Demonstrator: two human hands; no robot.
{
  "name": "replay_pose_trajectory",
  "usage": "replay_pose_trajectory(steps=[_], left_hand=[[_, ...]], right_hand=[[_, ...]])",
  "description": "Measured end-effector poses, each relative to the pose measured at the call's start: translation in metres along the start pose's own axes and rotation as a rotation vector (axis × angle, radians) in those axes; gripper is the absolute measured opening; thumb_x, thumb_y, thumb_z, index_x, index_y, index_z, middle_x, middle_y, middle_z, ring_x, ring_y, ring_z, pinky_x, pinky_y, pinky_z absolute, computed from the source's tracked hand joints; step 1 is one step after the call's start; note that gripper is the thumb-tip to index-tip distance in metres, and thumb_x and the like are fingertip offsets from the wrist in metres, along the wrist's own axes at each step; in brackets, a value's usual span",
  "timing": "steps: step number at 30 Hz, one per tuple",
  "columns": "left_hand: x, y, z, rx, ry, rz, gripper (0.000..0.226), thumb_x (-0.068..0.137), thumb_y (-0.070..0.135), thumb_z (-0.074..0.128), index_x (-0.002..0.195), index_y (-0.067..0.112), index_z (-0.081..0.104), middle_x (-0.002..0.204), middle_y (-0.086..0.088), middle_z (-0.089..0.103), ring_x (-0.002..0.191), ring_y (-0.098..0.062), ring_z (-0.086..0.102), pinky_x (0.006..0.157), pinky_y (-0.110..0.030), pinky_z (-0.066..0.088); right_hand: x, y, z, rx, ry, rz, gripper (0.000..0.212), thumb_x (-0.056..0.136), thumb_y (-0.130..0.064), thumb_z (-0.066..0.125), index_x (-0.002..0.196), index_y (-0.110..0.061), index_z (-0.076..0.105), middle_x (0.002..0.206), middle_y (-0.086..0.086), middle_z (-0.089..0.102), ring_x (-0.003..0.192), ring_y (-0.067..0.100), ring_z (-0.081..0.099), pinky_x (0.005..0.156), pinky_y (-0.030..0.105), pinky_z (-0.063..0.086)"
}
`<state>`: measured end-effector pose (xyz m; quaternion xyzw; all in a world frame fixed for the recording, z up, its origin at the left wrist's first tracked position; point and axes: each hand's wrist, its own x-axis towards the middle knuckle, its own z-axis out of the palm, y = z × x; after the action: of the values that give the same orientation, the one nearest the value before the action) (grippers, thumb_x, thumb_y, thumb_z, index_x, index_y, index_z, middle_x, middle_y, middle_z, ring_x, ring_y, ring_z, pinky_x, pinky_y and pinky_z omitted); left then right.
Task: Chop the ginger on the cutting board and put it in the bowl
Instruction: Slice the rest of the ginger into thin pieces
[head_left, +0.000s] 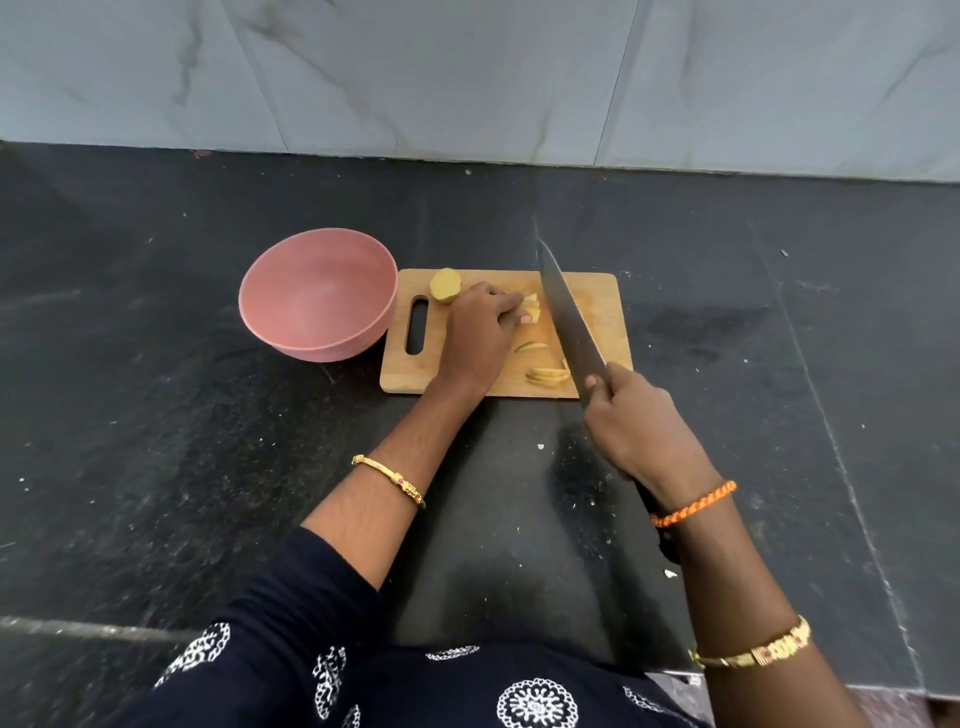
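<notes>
A wooden cutting board (602, 306) lies on the black counter. My left hand (480, 332) holds down a small stack of ginger slices (531, 307) with curled fingers near the board's middle. A whole ginger chunk (445, 285) sits at the board's far left corner. Cut slivers (548, 375) lie near the front edge, and one more sliver (531, 346) lies above them. My right hand (636, 415) grips a large knife (566, 317), its blade slanting over the board just right of the slices. The pink bowl (318, 293) stands left of the board and holds nothing.
The black stone counter (182, 415) runs back to a grey marble-tiled wall (467, 78). Small white scraps dot the counter near my right wrist. The counter's front edge is at my body.
</notes>
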<state>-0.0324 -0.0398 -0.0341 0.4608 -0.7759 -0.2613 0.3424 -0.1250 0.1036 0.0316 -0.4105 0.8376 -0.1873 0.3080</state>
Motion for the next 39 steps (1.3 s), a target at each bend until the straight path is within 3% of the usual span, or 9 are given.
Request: replay_pose_trajectory(steps=[4, 9, 13, 19, 24, 27, 32, 37, 39], left_hand=[[0.000, -0.001, -0.001, 0.015, -0.035, 0.018, 0.027, 0.090, 0.009, 0.058, 0.116, 0.003, 0.063, 0.100, -0.010, 0.064, 0.089, -0.010, 0.051, 0.076, -0.015, 0.039], [-0.001, -0.002, -0.001, 0.014, -0.056, 0.023, 0.027, 0.093, 0.008, 0.054, 0.118, 0.002, 0.062, 0.098, -0.012, 0.061, 0.087, -0.009, 0.047, 0.074, -0.013, 0.035], [-0.003, -0.003, 0.001, 0.022, -0.032, 0.037, 0.027, 0.092, 0.007, 0.055, 0.118, 0.002, 0.062, 0.099, -0.012, 0.061, 0.089, -0.010, 0.046, 0.076, -0.016, 0.036], [-0.002, -0.005, 0.002, 0.008, -0.016, 0.032, 0.028, 0.090, 0.009, 0.057, 0.117, 0.001, 0.062, 0.099, -0.012, 0.062, 0.094, -0.019, 0.052, 0.081, -0.022, 0.041], [-0.002, -0.004, 0.002, -0.002, 0.002, 0.045, 0.027, 0.090, 0.008, 0.058, 0.116, 0.002, 0.063, 0.099, -0.011, 0.062, 0.091, -0.009, 0.047, 0.076, -0.011, 0.035], [-0.003, -0.004, 0.003, 0.004, 0.027, 0.050, 0.026, 0.090, 0.008, 0.059, 0.115, 0.002, 0.064, 0.095, -0.010, 0.062, 0.088, -0.008, 0.045, 0.070, -0.003, 0.033], [-0.004, -0.002, 0.004, 0.010, 0.056, 0.060, 0.026, 0.089, 0.010, 0.061, 0.114, 0.002, 0.064, 0.092, -0.008, 0.062, 0.086, -0.009, 0.046, 0.068, -0.005, 0.034], [-0.004, -0.003, 0.000, -0.019, 0.040, 0.057, 0.026, 0.087, 0.011, 0.063, 0.111, 0.003, 0.066, 0.093, -0.009, 0.065, 0.087, -0.015, 0.055, 0.077, -0.020, 0.045], [-0.005, -0.003, -0.002, -0.020, 0.013, 0.054, 0.023, 0.091, 0.011, 0.057, 0.111, 0.001, 0.065, 0.091, -0.009, 0.062, 0.083, -0.011, 0.052, 0.072, -0.012, 0.042]], right_hand=[[0.016, -0.010, 0.008, 0.029, 0.041, -0.055, 0.028, 0.100, -0.030, 0.034, 0.106, -0.010, 0.052, 0.103, 0.016, 0.061, 0.092, 0.033, 0.059, 0.084, 0.043, 0.050], [0.026, -0.012, 0.015, 0.027, 0.049, -0.070, 0.026, 0.101, -0.028, 0.033, 0.103, -0.010, 0.052, 0.099, 0.015, 0.060, 0.087, 0.029, 0.056, 0.076, 0.035, 0.045], [0.029, -0.014, 0.017, 0.035, 0.039, -0.062, 0.028, 0.101, -0.028, 0.033, 0.107, -0.010, 0.053, 0.100, 0.013, 0.060, 0.092, 0.030, 0.058, 0.080, 0.038, 0.048], [0.034, -0.018, 0.017, 0.004, 0.022, -0.065, 0.027, 0.101, -0.027, 0.033, 0.110, -0.011, 0.052, 0.097, 0.012, 0.060, 0.087, 0.027, 0.057, 0.075, 0.036, 0.048], [0.036, -0.024, 0.009, -0.061, -0.074, -0.022, 0.028, 0.100, -0.024, 0.035, 0.121, -0.010, 0.048, 0.107, 0.016, 0.057, 0.092, 0.029, 0.060, 0.081, 0.043, 0.054], [0.032, -0.026, 0.008, -0.087, -0.143, 0.020, 0.028, 0.099, -0.023, 0.035, 0.121, -0.009, 0.047, 0.103, 0.016, 0.054, 0.087, 0.030, 0.059, 0.072, 0.039, 0.053], [0.020, -0.026, 0.004, -0.055, -0.225, 0.099, 0.023, 0.100, -0.024, 0.034, 0.115, -0.010, 0.044, 0.102, 0.018, 0.055, 0.066, 0.024, 0.056, 0.048, 0.031, 0.049], [0.007, -0.018, -0.010, -0.010, -0.211, 0.084, 0.022, 0.100, -0.027, 0.033, 0.109, -0.012, 0.047, 0.096, 0.015, 0.056, 0.058, 0.019, 0.052, 0.048, 0.029, 0.047], [0.006, -0.017, -0.009, 0.000, -0.106, -0.004, 0.023, 0.100, -0.029, 0.033, 0.100, -0.013, 0.049, 0.091, 0.013, 0.056, 0.063, 0.021, 0.053, 0.054, 0.032, 0.048]])
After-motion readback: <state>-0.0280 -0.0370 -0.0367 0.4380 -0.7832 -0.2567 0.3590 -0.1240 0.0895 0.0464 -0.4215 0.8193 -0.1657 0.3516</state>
